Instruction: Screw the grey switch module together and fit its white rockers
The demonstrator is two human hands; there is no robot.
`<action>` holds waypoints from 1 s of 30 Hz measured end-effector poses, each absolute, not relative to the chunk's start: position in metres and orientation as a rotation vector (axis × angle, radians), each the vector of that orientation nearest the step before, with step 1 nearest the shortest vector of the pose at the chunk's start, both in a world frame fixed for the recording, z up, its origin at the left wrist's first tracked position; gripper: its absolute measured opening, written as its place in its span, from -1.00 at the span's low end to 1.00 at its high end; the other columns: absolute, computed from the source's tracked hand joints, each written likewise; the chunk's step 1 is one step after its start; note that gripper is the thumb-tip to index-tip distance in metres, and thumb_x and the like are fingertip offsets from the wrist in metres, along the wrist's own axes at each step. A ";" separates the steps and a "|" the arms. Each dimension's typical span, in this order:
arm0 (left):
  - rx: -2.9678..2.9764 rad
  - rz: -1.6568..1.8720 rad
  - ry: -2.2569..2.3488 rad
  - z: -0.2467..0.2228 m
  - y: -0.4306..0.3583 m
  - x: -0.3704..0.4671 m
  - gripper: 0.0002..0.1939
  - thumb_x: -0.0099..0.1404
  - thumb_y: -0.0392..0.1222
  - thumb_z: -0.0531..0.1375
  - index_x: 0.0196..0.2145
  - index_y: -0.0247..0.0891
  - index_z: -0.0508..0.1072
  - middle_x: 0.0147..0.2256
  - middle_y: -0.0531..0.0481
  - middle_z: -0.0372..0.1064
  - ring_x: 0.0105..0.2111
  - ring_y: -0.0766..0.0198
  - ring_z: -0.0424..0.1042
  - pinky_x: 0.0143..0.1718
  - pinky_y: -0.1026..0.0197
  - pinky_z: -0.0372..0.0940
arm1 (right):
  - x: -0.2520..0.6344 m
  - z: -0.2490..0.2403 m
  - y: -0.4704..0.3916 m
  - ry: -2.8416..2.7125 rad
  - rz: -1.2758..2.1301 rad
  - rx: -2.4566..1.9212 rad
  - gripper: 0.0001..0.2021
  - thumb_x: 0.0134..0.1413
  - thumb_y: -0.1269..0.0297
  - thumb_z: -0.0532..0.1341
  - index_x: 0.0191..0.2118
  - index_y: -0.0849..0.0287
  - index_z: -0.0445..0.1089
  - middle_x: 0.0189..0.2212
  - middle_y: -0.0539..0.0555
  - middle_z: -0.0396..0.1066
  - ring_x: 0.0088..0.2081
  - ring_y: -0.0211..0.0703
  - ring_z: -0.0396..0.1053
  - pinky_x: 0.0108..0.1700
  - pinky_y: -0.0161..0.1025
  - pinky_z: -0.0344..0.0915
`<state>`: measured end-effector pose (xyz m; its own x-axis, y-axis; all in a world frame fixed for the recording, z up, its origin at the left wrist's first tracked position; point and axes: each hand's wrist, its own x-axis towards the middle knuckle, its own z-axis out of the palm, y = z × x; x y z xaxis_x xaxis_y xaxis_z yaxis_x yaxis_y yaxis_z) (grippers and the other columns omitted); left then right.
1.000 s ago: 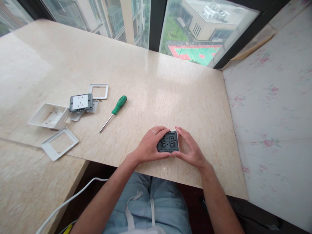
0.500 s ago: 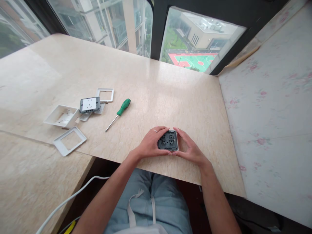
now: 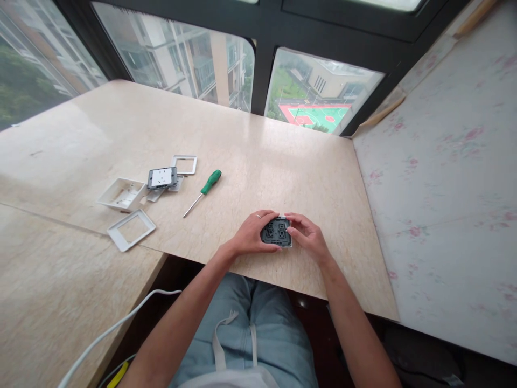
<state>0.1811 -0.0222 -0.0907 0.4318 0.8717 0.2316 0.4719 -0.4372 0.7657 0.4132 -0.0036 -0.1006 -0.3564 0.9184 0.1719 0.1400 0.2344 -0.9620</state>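
A wall switch (image 3: 276,231) with a dark grey inner face and two rocker mechanisms lies face up near the table's front edge, a white rim showing along its right side. My left hand (image 3: 253,233) clasps it from the left, thumb along the near edge and fingers at the far edge. At its right side is my right hand (image 3: 309,236), index finger by the far corner and thumb on the right edge, where a small shiny spot shows. Whether a screw sits between those fingertips I cannot make out. Left of the hands lies a green-handled screwdriver (image 3: 210,182).
Further left are a white mounting box (image 3: 110,200), a socket module (image 3: 162,177) tilted on small plates, a white frame (image 3: 184,158) behind it and another frame (image 3: 117,242) in front. A white cable (image 3: 117,326) hangs below the table (image 3: 258,161). A papered wall (image 3: 436,178) bounds the right.
My right hand has shifted from clasping the switch's near and far edges to touching its right edge, with the thumb brought up onto it. The camera view has tilted up slightly.
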 end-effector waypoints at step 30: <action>2.042 0.813 1.147 -0.091 -0.022 0.181 -0.07 0.04 0.21 0.41 0.27 -0.23 0.28 0.24 -0.28 0.22 0.24 -0.08 0.25 0.25 -0.13 0.16 | 0.417 -0.101 -0.001 -1.622 1.301 -1.018 -0.58 0.13 0.05 0.36 0.06 0.10 0.44 0.15 0.21 0.39 0.18 0.01 0.37 0.26 0.07 0.29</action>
<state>0.1812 -0.0223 -0.0915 0.4246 0.8833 0.1986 0.4797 -0.4056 0.7781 0.4173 -0.0014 -0.1013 -0.3529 0.9303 0.1004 0.1036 0.1455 -0.9839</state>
